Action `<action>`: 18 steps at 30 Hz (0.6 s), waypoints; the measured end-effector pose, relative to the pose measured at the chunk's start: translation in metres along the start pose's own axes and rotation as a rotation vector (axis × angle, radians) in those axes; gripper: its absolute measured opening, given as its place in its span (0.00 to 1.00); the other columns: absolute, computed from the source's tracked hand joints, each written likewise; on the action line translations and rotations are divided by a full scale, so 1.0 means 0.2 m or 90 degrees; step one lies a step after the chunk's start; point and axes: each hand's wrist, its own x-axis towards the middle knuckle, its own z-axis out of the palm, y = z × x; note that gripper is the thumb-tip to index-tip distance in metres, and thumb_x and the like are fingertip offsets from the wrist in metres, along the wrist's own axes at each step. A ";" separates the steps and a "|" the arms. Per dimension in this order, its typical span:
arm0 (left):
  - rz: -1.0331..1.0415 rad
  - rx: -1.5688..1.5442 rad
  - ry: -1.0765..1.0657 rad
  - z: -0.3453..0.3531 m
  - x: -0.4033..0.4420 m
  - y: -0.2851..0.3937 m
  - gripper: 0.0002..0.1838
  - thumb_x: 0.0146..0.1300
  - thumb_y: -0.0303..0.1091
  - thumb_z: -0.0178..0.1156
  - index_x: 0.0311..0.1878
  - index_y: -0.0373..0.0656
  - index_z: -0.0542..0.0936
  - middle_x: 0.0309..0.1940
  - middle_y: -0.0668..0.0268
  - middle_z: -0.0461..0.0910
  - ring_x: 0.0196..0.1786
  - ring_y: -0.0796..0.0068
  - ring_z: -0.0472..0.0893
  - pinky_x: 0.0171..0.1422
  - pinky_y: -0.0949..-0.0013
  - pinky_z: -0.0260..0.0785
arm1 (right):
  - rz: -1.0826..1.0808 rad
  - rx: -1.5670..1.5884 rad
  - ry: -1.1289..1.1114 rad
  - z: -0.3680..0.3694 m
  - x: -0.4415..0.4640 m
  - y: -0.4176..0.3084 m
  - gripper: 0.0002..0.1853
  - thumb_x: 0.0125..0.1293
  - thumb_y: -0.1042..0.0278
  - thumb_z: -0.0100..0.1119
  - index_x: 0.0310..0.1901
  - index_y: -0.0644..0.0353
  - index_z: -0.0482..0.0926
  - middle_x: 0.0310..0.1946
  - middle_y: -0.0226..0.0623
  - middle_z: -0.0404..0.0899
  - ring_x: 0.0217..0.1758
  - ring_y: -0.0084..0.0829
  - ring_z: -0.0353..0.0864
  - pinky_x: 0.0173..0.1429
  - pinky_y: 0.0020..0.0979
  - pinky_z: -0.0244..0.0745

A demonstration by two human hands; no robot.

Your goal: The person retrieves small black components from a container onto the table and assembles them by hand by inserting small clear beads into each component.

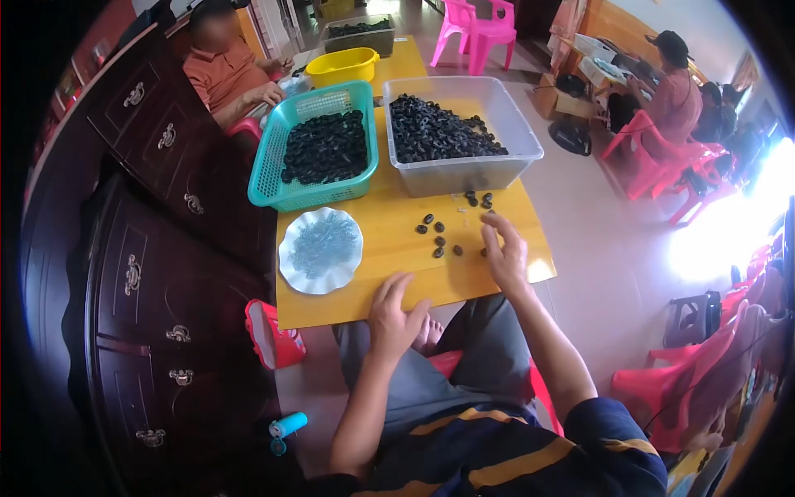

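My left hand [396,315] rests at the near edge of the yellow table with its fingers apart and nothing in them. Over the table's right side, my right hand [507,255] has its fingers bent but apart, and I see nothing held. Small black ring-shaped pieces [440,241] lie scattered to its left, one of them partly behind the hand. A white scalloped plate [291,277] of small clear pieces [325,242] sits left of them. Behind stand a teal basket [310,195] and a clear plastic bin [464,176], both heaped with black pieces.
A yellow basin [344,66] and another bin of black pieces [358,39] stand farther back on the table. One person sits at the far left, another at the right. Dark drawers [166,315] flank the left side. Pink chairs [642,149] stand to the right.
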 end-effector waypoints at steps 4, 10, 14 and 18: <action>0.089 0.062 -0.052 0.14 0.29 0.00 0.32 0.58 0.41 0.71 0.63 0.36 0.75 0.64 0.44 0.72 0.67 0.41 0.70 0.72 0.48 0.63 | 0.054 -0.109 -0.020 -0.11 -0.10 0.16 0.15 0.70 0.66 0.59 0.55 0.60 0.78 0.51 0.48 0.81 0.57 0.50 0.79 0.61 0.45 0.74; 0.169 0.216 -0.136 0.36 0.51 -0.16 0.35 0.61 0.49 0.68 0.67 0.39 0.73 0.69 0.44 0.68 0.72 0.40 0.65 0.76 0.48 0.58 | 0.029 -0.114 -0.054 -0.01 -0.17 0.15 0.16 0.68 0.70 0.58 0.56 0.63 0.76 0.52 0.52 0.80 0.57 0.54 0.78 0.64 0.47 0.73; 0.176 0.205 -0.192 0.43 0.46 -0.14 0.30 0.65 0.44 0.65 0.66 0.37 0.74 0.69 0.44 0.68 0.72 0.43 0.66 0.77 0.51 0.60 | -0.014 -0.103 -0.057 0.04 -0.20 0.09 0.17 0.68 0.70 0.57 0.57 0.65 0.75 0.55 0.54 0.78 0.61 0.54 0.76 0.67 0.47 0.71; 0.216 0.131 -0.215 0.47 0.39 -0.09 0.29 0.64 0.35 0.60 0.67 0.35 0.71 0.67 0.44 0.70 0.71 0.43 0.67 0.77 0.51 0.59 | 0.014 -0.012 -0.052 0.10 -0.23 0.04 0.19 0.70 0.68 0.54 0.59 0.67 0.74 0.57 0.56 0.77 0.63 0.55 0.75 0.69 0.47 0.69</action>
